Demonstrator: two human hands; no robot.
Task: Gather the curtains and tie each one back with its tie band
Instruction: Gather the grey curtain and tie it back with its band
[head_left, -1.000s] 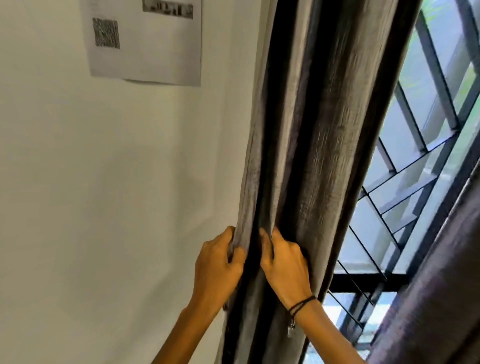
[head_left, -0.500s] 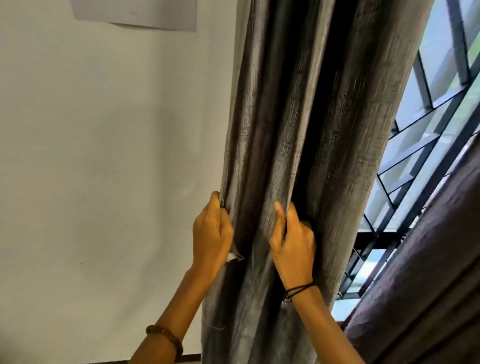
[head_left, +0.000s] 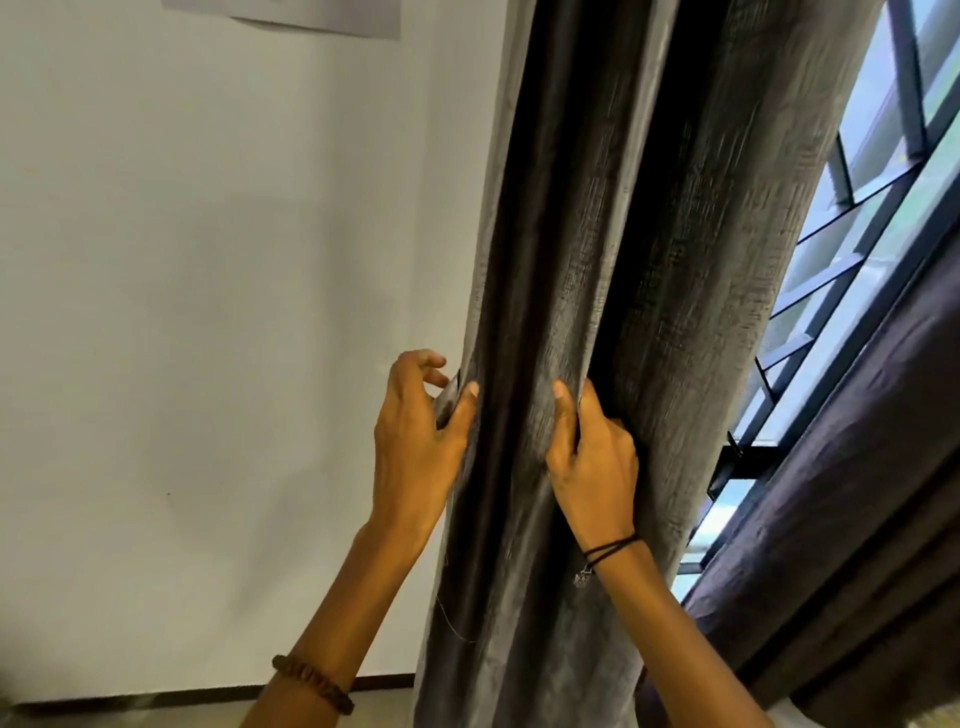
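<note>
curtain hangs bunched between wall and window. left hand pinches its left edge, thumb in front (other fingers loose, apart); right hand fingers clamped on a middle pleat. risk: thin pinch slips, folds fan out. wall close left; open room right. no band in view.

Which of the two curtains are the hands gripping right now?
The grey curtain beside the white wall: the left hand and right hand both grip its folds. The darker purplish curtain at lower right hangs untouched.
</note>
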